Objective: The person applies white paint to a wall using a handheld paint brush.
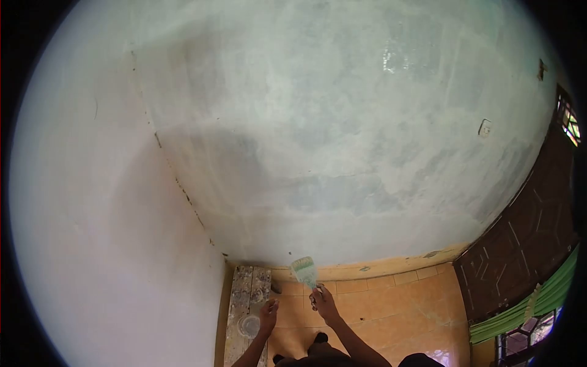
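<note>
My right hand [323, 301] is closed around the handle of a wide paintbrush [304, 271]. The brush points up and away from me, with pale green paint on its bristles and head. In front of it stands a wall [342, 153] with patchy whitish-green paint. My left hand [268, 314] is held beside the bench with its fingers curled; whether anything small is in them is hidden. Just left of that hand, a round clear container [249, 326] sits on a paint-spattered wooden bench [243, 287].
A plain white wall [122, 244] meets the painted wall at a cracked corner. Orange tiles [391, 312] cover the floor, where my feet stand. At the right are a dark door [520, 244], a green curtain [520, 321] and a wall socket [485, 128].
</note>
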`<state>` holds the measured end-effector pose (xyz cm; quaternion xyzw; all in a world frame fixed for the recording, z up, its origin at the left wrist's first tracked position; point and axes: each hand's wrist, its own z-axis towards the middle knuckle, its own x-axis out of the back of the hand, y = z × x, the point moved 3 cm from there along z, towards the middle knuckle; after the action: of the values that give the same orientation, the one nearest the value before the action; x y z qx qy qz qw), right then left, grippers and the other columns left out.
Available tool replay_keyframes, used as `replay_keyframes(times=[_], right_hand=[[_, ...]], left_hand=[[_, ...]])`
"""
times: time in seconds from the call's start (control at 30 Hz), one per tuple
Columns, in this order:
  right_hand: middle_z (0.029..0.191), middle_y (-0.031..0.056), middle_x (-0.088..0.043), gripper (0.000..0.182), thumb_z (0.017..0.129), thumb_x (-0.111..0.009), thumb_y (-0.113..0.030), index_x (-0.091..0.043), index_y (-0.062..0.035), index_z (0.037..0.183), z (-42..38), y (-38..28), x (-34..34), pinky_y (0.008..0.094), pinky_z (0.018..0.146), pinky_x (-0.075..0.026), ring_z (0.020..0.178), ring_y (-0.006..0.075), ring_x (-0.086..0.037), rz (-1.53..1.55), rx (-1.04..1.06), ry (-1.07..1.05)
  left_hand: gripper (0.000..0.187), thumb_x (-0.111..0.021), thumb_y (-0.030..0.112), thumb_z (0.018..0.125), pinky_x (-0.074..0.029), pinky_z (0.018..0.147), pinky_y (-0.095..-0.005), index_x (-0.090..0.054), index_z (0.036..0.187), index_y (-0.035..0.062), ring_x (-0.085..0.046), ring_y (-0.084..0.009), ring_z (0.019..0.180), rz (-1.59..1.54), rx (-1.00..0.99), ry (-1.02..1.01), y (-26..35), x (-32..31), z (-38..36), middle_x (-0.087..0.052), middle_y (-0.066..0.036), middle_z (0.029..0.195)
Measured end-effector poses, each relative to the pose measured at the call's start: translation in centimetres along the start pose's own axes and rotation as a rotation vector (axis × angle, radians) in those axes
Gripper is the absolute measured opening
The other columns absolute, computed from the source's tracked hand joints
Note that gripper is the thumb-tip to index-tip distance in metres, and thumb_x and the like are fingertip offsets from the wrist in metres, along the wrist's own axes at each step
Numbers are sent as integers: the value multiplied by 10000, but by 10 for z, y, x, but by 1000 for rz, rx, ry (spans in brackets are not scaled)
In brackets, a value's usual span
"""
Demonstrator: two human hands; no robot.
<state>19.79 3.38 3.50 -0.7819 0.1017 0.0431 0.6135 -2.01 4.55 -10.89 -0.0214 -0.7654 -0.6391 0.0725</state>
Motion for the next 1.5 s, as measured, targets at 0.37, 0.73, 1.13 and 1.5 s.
replay_keyframes(times=[0.37,0.73,1.13,1.5], right_hand=[[657,-40,-407,228,1026,-443,-332,-432,-124,1118,16,-68,89,199,437,-268,497,30,-332,98,44,-74],[608,-60,-407,350,997,-468,-445,-499,-120,872,108,-253,97,187,422,-267,472,15,-340,-22,413,-78],[674,-46,-445,265,996,-488,-385,-512,-124,963,138,-555,10,191,452,-270,539,32,-360,-58,812,-215],[699,-21,-399,233,1014,-448,-301,-458,-83,932,170,-726,-92,212,437,-268,547,65,-328,-98,892,-249]], left_hand=[[362,-527,317,988,-507,830,-329,-612,1131,-5,-636,-190,1005,-139,-16,-103,92,-103,19,-675,-98,1058],[375,-480,362,1002,-494,815,-297,-666,1073,44,-619,-143,933,-155,9,-124,117,-124,43,-680,-62,998],[201,-626,185,936,-491,848,-324,-658,1098,71,-625,-163,1004,24,-974,-81,464,-69,167,-682,-50,1086],[450,-639,374,888,-386,1033,-437,-568,1265,138,-447,-311,1258,535,-1784,598,819,-19,185,-506,-133,1330]])
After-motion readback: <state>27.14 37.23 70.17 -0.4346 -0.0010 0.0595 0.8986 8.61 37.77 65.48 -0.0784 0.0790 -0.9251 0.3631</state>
